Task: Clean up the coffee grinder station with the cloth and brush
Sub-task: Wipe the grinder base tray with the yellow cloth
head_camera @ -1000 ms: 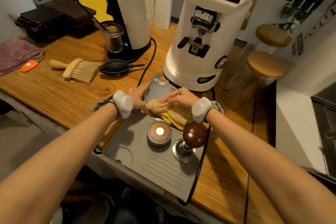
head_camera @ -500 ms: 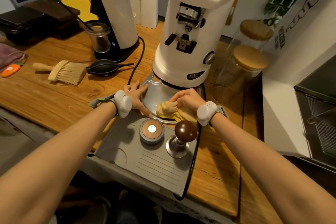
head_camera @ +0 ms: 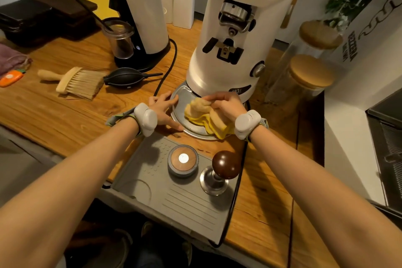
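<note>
Station as I see it from the head camera: my right hand [head_camera: 226, 104] is curled over a bunched yellow cloth [head_camera: 206, 118], fingers gripping it and pressing it onto the round metal tray [head_camera: 180, 102] at the foot of the white grinder [head_camera: 230, 50]. A second ago the cloth sat nearer me, at the tray's front edge; it now lies further in, close against the grinder base. My left hand [head_camera: 162, 109] is spread flat, fingers on the tray's left rim, much as it was before. The brush [head_camera: 76, 81] lies untouched on the wooden counter [head_camera: 54, 111] to the left, just beside a black air blower [head_camera: 126, 77]. Behind them stands a black-and-white grinder [head_camera: 143, 13] with its clear cup [head_camera: 119, 37]. In front of the tray, on the grey mat [head_camera: 174, 206]: a round distributor [head_camera: 183, 160] and a tamper [head_camera: 219, 172] with a brown knob, standing as they did earlier. Two lidded glass jars [head_camera: 304, 78] stand at right.
</note>
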{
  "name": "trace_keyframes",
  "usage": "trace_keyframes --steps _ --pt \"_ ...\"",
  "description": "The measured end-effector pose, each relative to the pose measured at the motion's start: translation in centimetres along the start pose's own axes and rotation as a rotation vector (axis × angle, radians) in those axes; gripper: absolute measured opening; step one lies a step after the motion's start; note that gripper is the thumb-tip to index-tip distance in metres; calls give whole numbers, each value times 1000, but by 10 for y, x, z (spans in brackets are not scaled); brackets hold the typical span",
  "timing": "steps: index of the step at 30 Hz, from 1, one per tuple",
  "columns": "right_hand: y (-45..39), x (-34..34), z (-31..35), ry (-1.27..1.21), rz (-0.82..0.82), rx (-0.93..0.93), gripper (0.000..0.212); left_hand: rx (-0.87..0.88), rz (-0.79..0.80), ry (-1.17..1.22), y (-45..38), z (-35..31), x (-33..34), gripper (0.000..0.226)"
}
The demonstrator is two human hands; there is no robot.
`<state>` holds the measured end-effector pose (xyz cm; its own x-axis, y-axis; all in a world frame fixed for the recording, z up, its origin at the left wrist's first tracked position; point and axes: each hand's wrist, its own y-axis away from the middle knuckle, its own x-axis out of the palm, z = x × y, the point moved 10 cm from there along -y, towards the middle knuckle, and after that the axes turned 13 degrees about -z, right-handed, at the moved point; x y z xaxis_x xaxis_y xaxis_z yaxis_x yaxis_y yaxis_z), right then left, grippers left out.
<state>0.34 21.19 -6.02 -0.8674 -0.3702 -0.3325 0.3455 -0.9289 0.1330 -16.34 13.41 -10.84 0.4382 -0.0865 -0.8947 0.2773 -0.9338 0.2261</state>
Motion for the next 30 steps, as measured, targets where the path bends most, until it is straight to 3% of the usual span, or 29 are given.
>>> trace_keyframes --steps 5,10,25,30 --pt "9 38 7 88 238 -61 34 7 33 -19 1 0 -2 109" --pt "12 42 -1 206 340 -87 30 5 40 -69 -4 1 -1 110" --pt "34 0 -21 71 240 -94 30 -20 36 -147 -6 -1 -2 111" --pt "41 -21 -30 190 270 -118 33 19 42 -193 1 -4 -2 108"
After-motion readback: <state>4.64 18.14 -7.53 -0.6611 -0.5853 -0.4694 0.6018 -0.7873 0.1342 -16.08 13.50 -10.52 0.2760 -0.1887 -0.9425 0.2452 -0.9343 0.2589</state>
